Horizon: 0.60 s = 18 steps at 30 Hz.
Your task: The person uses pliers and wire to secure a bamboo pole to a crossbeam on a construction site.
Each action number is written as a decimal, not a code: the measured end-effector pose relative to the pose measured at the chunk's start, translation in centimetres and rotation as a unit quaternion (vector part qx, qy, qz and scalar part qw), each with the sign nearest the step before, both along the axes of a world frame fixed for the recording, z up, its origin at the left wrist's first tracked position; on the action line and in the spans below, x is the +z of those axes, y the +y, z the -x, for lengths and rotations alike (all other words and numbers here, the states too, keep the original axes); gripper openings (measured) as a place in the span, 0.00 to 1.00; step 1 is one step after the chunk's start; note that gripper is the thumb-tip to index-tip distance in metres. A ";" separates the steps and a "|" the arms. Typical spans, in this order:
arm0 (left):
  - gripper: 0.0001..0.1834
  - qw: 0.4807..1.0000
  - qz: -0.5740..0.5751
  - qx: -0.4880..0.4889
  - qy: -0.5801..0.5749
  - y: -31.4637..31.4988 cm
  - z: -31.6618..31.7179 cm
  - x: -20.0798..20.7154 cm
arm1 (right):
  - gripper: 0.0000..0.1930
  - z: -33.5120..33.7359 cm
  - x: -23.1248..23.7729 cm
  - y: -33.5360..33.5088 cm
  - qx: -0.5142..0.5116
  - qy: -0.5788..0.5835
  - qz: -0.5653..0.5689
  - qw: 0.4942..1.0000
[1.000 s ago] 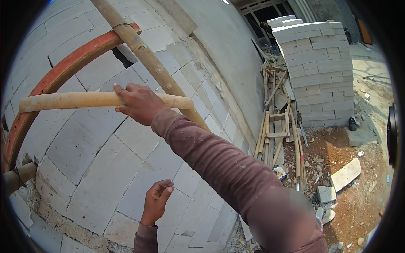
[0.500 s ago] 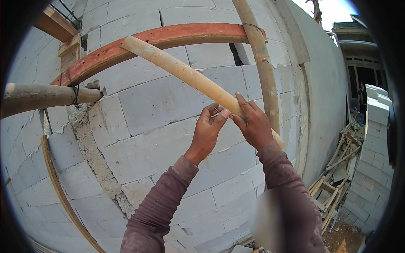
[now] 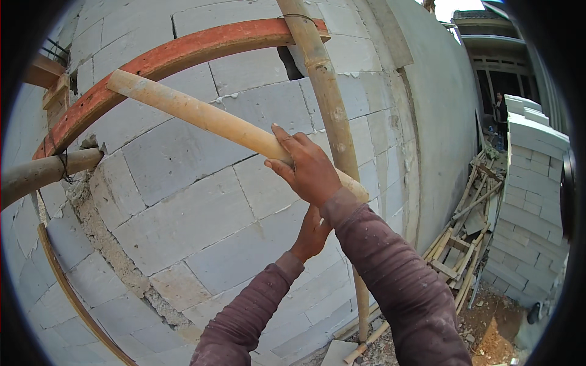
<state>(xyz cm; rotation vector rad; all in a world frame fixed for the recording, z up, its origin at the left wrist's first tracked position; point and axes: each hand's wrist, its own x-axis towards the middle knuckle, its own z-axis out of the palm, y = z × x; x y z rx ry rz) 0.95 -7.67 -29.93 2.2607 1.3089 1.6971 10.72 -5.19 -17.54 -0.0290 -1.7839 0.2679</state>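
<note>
A pale bamboo pole (image 3: 201, 117) slants down to the right in front of the block wall, its upper end over the red beam (image 3: 201, 46). My right hand (image 3: 311, 168) is closed round the pole near its lower end, thumb below and fingers over the top. Just under the right wrist is my left hand (image 3: 312, 235), turned toward the pole's lower end. Its fingers are mostly hidden behind the right wrist. The upright bamboo pole (image 3: 328, 100) stands behind the slanted one, with wire binding it to the red beam.
Grey-white blocks form the wall (image 3: 244, 189) ahead. A horizontal bamboo pole (image 3: 49, 172) juts out at left. To the right lie timber scraps (image 3: 470, 241) beside a block stack (image 3: 537, 195). A person (image 3: 500, 113) stands far back near a building.
My left hand has left the right hand's side, passing down and right beneath the right wrist. The right hand stays on the slanted pole. The view has shifted right.
</note>
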 end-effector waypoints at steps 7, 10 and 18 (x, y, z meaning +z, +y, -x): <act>0.31 0.812 0.284 -0.324 -0.395 6.6 4.3 -5.2 | 0.32 0.7 0.4 -0.2 0.012 0.052 -0.042 0.998; 0.23 0.939 0.190 -0.115 -0.263 5.5 -4.1 -1.3 | 0.33 0.0 -0.6 1.5 -0.001 0.041 -0.040 0.998; 0.25 0.925 0.175 -0.177 -0.287 7.5 -2.5 -5.3 | 0.32 0.1 -0.3 1.3 0.026 0.035 -0.041 0.998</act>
